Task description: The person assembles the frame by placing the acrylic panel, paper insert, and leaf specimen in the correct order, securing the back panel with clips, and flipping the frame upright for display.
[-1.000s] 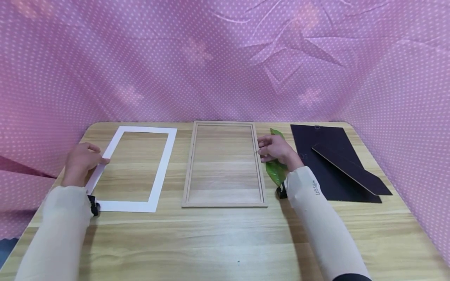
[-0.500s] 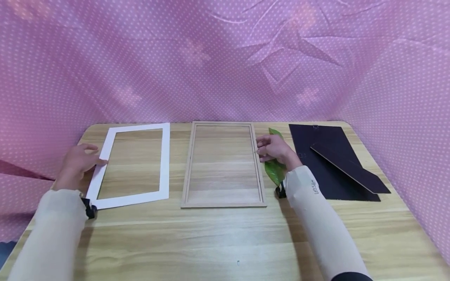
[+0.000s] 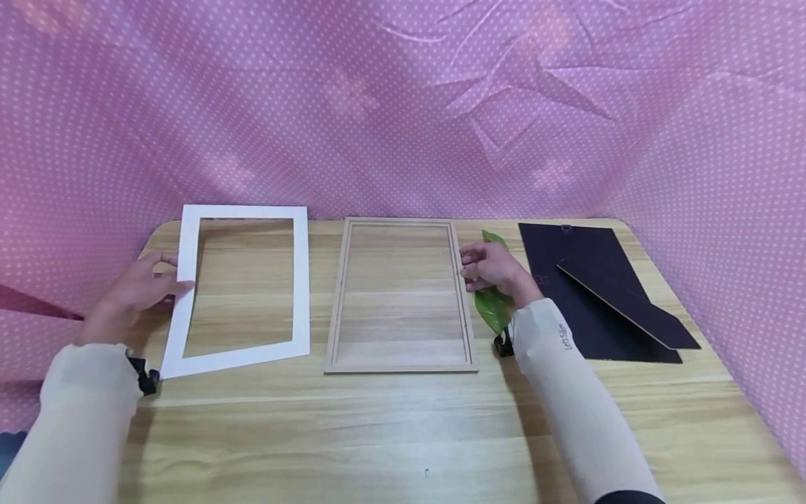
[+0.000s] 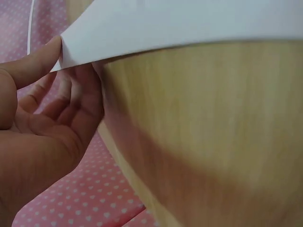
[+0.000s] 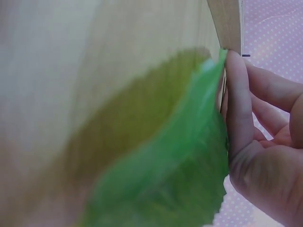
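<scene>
My left hand [image 3: 145, 283] pinches the left side of a white picture mat [image 3: 301, 280], a rectangular border with a cut-out middle. In the left wrist view the thumb lies over the mat's edge [image 4: 165, 23] and the fingers curl beneath. The mat is tilted, its far end raised off the table. At the centre lies a light wooden picture frame [image 3: 403, 367]. My right hand [image 3: 494, 268] has its fingertips at the frame's right edge, above a green leaf [image 3: 492, 308]. The right wrist view has the leaf [image 5: 165, 179] beside the fingers and the frame's corner above them.
A black backing board [image 3: 541, 252] with its stand leg [image 3: 630, 304] folded out lies at the right. All of it is on a wooden table [image 3: 352, 434], with a pink dotted curtain [image 3: 403, 112] behind and at both sides.
The white mat has been lifted, its far end rising most, and turned a little. My left hand has shifted slightly left with it. The right hand, frame, leaf and backing board stay put.
</scene>
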